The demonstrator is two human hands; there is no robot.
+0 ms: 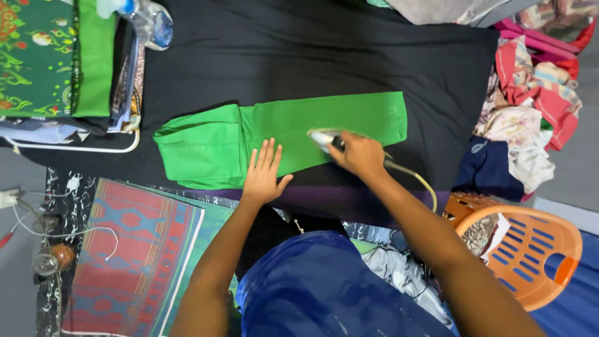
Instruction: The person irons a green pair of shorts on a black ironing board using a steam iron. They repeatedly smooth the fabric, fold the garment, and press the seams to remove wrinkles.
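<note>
A green garment (pixel 349 118) lies stretched across a black cloth (pixel 312 56) spread over the work surface. My left hand (pixel 264 173) rests flat on the garment's near edge, fingers spread, pressing it down. My right hand (pixel 357 154) grips the handle of an iron (pixel 323 138), whose pale soleplate sits on the green fabric just right of my left hand. The iron's cord (pixel 419 179) trails from under my right wrist toward the right. The garment's left end is folded into thicker layers.
A stack of folded cloths (pixel 62 62) sits at the far left, with a plastic bottle (pixel 150 22) beside it. Loose clothes (pixel 530 100) are heaped at the right. An orange plastic basket (pixel 530 249) stands at the near right. A patterned mat (pixel 131 249) lies near left.
</note>
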